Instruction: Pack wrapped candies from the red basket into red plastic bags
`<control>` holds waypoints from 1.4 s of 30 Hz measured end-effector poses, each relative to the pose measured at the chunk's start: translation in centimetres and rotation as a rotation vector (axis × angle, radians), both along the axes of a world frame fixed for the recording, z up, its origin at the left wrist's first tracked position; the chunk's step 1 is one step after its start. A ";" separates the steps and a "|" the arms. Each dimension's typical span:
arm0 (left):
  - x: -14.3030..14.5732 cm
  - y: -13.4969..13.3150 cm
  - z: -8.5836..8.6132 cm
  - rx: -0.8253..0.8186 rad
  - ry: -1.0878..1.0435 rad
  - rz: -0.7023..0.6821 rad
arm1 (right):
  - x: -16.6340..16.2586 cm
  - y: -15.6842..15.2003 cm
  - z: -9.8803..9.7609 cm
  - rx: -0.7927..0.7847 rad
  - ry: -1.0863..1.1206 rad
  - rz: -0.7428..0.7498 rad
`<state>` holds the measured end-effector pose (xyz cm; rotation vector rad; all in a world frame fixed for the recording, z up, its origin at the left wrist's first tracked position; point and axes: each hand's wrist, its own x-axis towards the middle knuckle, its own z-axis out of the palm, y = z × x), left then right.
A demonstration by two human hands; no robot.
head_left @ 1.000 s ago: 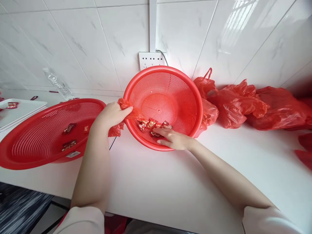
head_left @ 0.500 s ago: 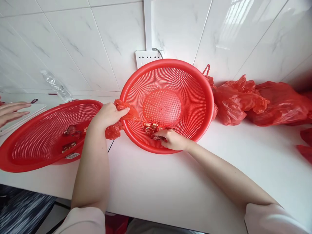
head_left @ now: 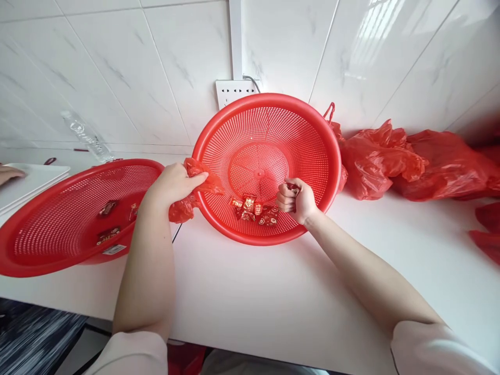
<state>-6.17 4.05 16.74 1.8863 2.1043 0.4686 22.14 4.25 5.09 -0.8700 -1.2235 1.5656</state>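
Inside the near side of the red basket (head_left: 258, 239), foil-wrapped sweets (head_left: 249, 203) lie bunched, and here's the right hand (head_left: 300, 202) over the basket, curled tight round what looks like a dark wrapper (head_left: 292, 186), mostly hidden! At the left rim, the left hand (head_left: 172, 182) pinches a crumpled red bag (head_left: 213, 185). Gathering sweets seems the step; next calls for a snug fist and a steady bag. One dark-red sweet (head_left: 268, 216) lies roughly crosswise, long axis left to right; its leading end, can't tell.
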 end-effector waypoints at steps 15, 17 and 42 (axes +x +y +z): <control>0.7 -0.2 0.2 -0.021 -0.032 0.026 | -2.0 -2.2 -1.0 0.790 -0.908 0.352; 0.9 0.0 0.0 -0.008 -0.047 0.045 | -2.3 -2.5 -0.9 0.760 -0.936 0.404; 2.2 0.3 -0.7 0.150 -0.002 0.096 | -1.6 -0.3 -0.6 -0.396 0.312 0.103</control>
